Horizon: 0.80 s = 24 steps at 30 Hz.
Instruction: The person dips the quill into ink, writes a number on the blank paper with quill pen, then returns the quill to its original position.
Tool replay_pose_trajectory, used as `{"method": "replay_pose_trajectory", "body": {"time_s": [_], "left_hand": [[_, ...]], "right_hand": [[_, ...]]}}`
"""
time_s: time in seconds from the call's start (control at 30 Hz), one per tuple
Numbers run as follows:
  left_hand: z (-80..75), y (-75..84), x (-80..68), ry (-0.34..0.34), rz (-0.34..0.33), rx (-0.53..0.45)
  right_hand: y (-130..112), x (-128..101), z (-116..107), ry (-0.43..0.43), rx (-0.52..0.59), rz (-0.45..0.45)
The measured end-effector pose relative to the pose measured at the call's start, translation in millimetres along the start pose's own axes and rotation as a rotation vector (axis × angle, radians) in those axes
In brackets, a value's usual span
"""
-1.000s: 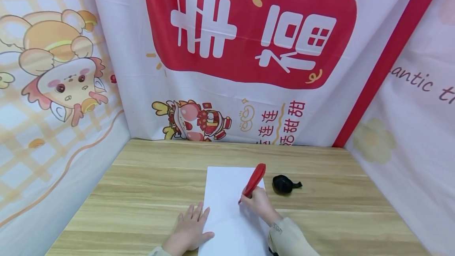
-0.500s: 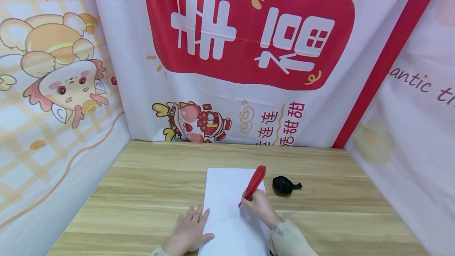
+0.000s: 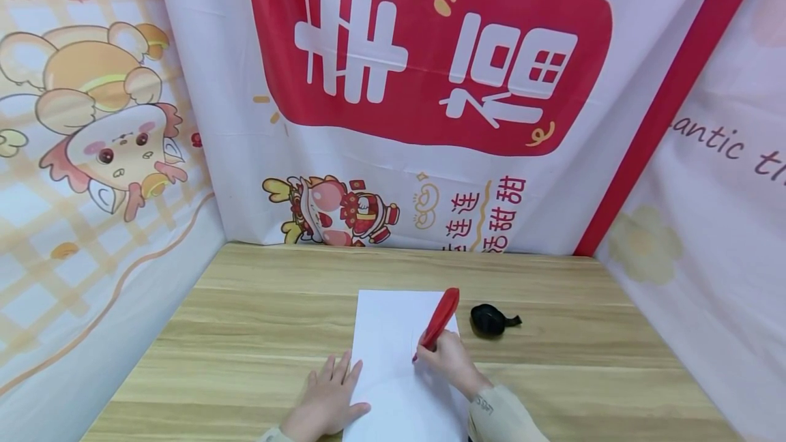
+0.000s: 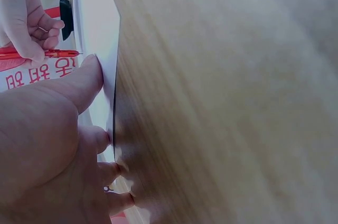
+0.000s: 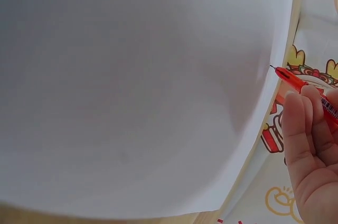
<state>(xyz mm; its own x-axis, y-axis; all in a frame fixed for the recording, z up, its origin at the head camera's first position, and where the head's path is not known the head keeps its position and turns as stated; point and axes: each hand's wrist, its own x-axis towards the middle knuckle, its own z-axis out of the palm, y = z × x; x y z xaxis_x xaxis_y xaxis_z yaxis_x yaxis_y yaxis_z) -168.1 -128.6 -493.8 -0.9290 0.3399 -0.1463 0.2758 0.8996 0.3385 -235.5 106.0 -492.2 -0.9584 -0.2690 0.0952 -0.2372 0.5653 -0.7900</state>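
White sheet [image 3: 396, 360] lies on the wooden table [image 3: 245, 333]. Left hand [image 3: 325, 401] flat, fingers relaxed on its left edge — pinning it. Right hand [image 3: 451, 360] pinches a red pen [image 3: 437, 322], tip on paper — writing grip.

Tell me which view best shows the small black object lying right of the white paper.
The head view: the small black crumpled object lies whole on the wooden table, just right of the white paper sheet. The left wrist view catches only a dark sliver; the right wrist view misses it.
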Motion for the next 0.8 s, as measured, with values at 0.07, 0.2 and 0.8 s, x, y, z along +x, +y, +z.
{"method": "replay_pose_trajectory", "body": {"time_s": [0.07,0.2,0.8], "left_hand": [[0.0,0.3,-0.2,0.003,0.0,0.0],[-0.2,0.7,-0.1,0.0,-0.002,0.002],[-1.6,2.4,-1.8,0.01,0.005,-0.005]], "right_hand": [[-0.2,-1.3,-0.3,-0.006,-0.002,-0.008],[-1.2,-3.9,-0.7,-0.013,-0.009,-0.015],[1.1,-12.3,2.0,-0.008,-0.016,-0.016]]}}
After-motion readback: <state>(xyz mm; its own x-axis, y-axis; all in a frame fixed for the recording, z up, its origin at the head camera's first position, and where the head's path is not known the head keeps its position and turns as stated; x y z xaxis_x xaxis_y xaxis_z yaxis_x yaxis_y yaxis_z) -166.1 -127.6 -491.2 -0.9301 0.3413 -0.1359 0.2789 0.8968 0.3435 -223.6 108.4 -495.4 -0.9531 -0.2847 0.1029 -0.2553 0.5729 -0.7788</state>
